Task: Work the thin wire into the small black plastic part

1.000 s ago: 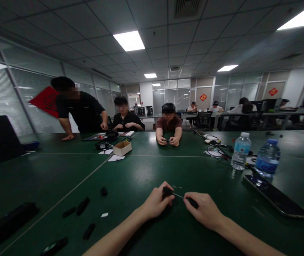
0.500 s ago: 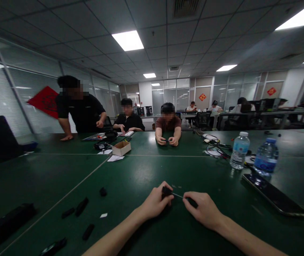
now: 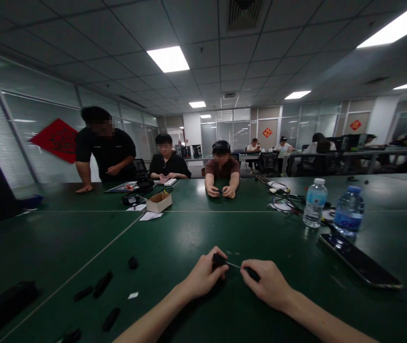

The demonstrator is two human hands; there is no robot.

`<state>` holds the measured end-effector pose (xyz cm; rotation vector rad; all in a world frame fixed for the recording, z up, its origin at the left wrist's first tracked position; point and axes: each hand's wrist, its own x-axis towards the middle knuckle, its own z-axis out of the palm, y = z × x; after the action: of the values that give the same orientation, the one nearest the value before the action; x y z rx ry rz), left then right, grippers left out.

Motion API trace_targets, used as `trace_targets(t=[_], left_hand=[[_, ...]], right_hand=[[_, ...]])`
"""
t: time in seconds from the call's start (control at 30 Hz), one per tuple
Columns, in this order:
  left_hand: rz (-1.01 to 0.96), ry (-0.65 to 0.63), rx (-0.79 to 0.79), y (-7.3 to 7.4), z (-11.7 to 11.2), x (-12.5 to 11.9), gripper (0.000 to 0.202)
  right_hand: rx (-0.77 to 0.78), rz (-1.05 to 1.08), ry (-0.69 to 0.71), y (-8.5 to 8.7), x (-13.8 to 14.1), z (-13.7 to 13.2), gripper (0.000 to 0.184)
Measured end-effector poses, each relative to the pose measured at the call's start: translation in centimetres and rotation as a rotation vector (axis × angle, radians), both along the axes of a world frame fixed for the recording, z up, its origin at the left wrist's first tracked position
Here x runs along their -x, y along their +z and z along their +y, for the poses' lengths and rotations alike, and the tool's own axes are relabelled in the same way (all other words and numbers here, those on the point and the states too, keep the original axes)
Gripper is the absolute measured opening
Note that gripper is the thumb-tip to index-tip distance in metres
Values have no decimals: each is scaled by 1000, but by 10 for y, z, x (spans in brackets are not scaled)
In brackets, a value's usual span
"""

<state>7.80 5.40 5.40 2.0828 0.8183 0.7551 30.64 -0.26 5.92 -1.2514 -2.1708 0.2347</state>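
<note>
At the near side of the green table (image 3: 175,243), the left hand (image 3: 203,275) pinched a small black part (image 3: 218,259); the right hand (image 3: 268,282), set apart, gripped a thin-shafted tool (image 3: 252,274). Probably light and stiff, the part seemed best held by its sides.

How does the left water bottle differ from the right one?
The left bottle is slimmer; the right bottle is broader. The left bottle wears a white cap, the right bottle a blue cap. The left bottle's label is paler than the right bottle's. Both are see-through and stand upright on the green table.
</note>
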Motion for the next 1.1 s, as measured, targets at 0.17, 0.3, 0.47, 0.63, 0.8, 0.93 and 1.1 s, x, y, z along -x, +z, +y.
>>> trace_targets(t=[0.17, 0.3, 0.47, 0.63, 0.8, 0.93, 1.1], left_hand=[[0, 19, -19, -2, 0, -2, 22], [-4, 21, -17, 0, -1, -2, 22], [-6, 29, -42, -3, 0, -3, 20], [-11, 36, -42, -7, 2, -3, 21], [-19, 32, -42, -6, 1, -2, 21], [-21, 30, -35, -5, -1, -3, 21], [-16, 28, -40, -6, -1, -4, 23]], right_hand=[[-18, 1, -10, -2, 0, 0, 22], [-9, 6, -12, -1, 0, -1, 23], [-13, -9, -22, -2, 1, -2, 24], [-31, -22, -35, -2, 1, -3, 24], [-13, -16, -14, 2, 1, -5, 25], [-30, -21, -23, 3, 1, -5, 24], [-52, -49, -41, 0, 1, -4, 22]])
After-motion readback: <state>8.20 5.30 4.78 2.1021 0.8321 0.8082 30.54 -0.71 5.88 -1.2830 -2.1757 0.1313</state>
